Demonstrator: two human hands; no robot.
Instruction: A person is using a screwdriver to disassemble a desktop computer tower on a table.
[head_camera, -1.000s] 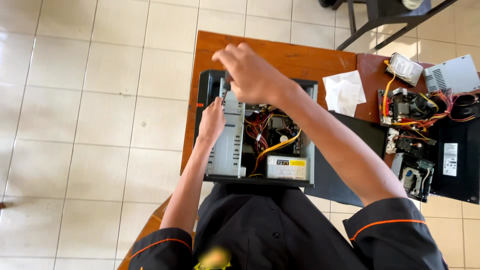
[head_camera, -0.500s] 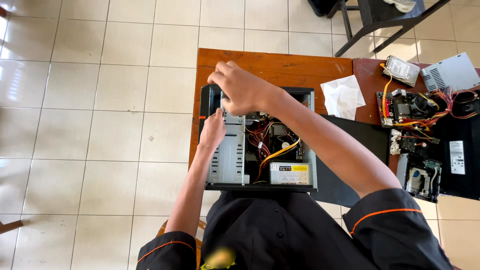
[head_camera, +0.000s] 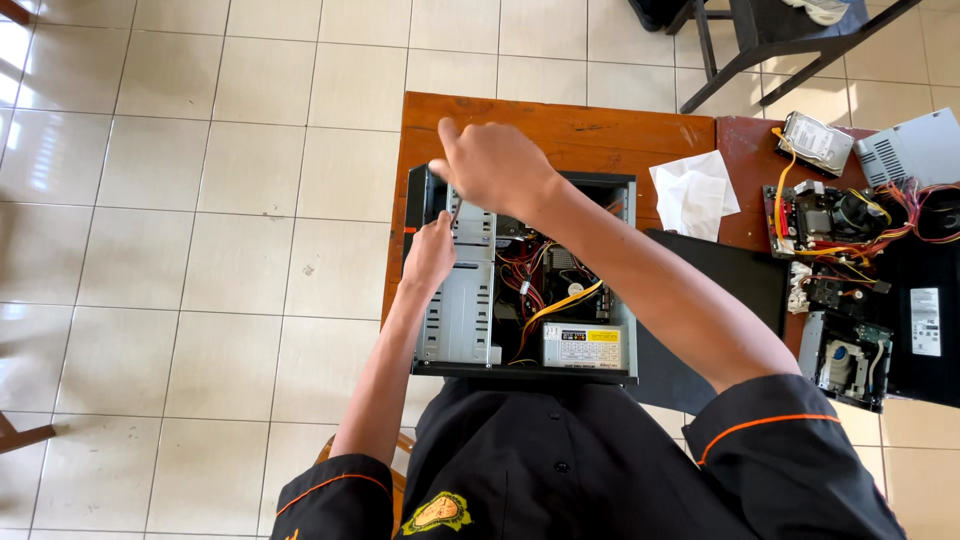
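An open computer case lies on its side on a brown wooden table, directly under both hands. It is a black box with its side panel off. Inside, a silver perforated drive cage fills the half beneath the left hand, a grey power supply with a yellow-edged label sits at the near edge, and red, black and yellow cables tangle between them.

The left hand rests on top of the drive cage, fingers curled down against the metal; whether its grip pinches anything cannot be told. The right hand hovers just beyond it over the far corner of the case, index finger raised, the other fingers bent around something thin and dark that is too small to identify.

Out past the right forearm, a white sheet of paper lies on the table, a black side panel leans beside the case, and further off sit a hard drive, a bare circuit board with coloured wiring and a second dismantled case. The floor is pale square tile, and dark chair legs stand beyond the table.
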